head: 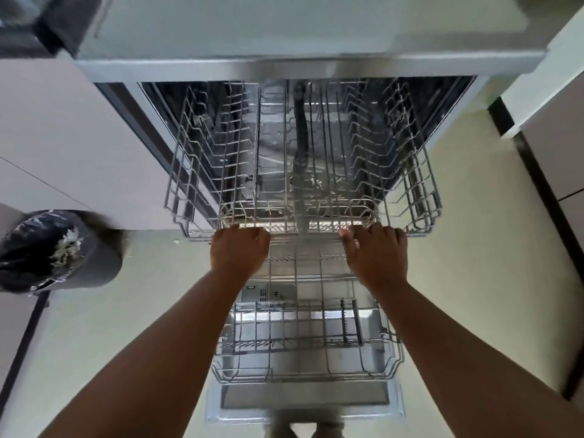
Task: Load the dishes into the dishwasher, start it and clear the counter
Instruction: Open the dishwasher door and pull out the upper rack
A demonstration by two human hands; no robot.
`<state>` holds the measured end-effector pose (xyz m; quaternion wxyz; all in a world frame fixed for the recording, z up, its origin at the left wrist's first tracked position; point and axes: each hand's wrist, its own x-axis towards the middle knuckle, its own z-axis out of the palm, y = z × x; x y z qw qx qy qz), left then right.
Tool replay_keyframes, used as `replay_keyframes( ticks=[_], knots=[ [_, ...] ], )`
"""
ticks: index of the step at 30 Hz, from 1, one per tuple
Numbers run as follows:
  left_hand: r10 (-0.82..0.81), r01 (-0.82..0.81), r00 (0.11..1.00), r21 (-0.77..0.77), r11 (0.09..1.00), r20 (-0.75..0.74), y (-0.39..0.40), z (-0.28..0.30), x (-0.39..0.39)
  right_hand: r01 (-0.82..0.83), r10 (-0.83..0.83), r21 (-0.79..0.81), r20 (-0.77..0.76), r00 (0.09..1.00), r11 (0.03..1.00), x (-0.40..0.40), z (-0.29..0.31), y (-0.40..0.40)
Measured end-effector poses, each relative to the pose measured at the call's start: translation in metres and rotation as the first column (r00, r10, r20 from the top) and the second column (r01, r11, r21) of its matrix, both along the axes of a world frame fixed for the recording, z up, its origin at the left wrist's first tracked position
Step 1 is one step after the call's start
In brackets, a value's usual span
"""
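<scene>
Head view, looking steeply down at an open dishwasher [303,74] set under a pale bench [284,23]. The upper rack [202,172], a wire basket with rows of tines along both sides, is drawn partly out of the tub; a dark spray arm [300,143] shows through its mesh near the middle. Both of the person's hands are at the front rail of this rack. The left hand [239,251] has its fingers curled over the rail left of centre, so its grip is clenched on the upper rack. The right hand [376,252] lies on the rail right of centre with fingers bent over the wire and the thumb spread inward; its grip likewise grasps the upper rack. The two hands are well apart, one to each side of the spray arm.

Below the forearms, the lower rack [303,349] stands pulled out over the lowered door [303,406], whose inner face carries a detergent compartment [268,292]. No dishes are visible in either rack.

At the left, a dark bin [94,257] lined with a black bag stands on the pale floor [474,279], beside white cabinet fronts [63,137]. A further cabinet with a dark plinth [537,172] runs along the right edge.
</scene>
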<state>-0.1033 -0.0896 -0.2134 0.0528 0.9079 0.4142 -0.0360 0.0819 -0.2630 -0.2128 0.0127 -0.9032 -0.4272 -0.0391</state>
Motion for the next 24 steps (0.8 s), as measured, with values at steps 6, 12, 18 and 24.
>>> replay_keyframes(
  ticks=[6, 12, 18, 24],
  knots=[
    [-0.025, 0.006, 0.994, -0.168, 0.986, -0.109, -0.027, 0.002, -0.023, -0.039, 0.019, -0.206, -0.101, 0.995, 0.978, -0.019, 0.015, -0.030],
    [-0.083, 0.046, 0.986, -0.243, 0.969, -0.146, -0.062, 0.005, -0.060, -0.082, 0.051, -0.248, -0.129, 0.990, 0.965, -0.056, 0.027, -0.068],
    [-0.140, 0.071, 0.969, -0.314, 0.947, -0.202, -0.105, 0.006, -0.101, -0.030, 0.021, -0.121, -0.072, 0.997, 0.992, -0.097, 0.017, -0.117],
    [-0.108, 0.016, 0.965, -0.360, 0.933, -0.237, -0.147, 0.008, -0.121, -0.096, 0.093, -0.066, -0.039, 0.995, 0.993, -0.115, 0.020, -0.153]
  ],
)
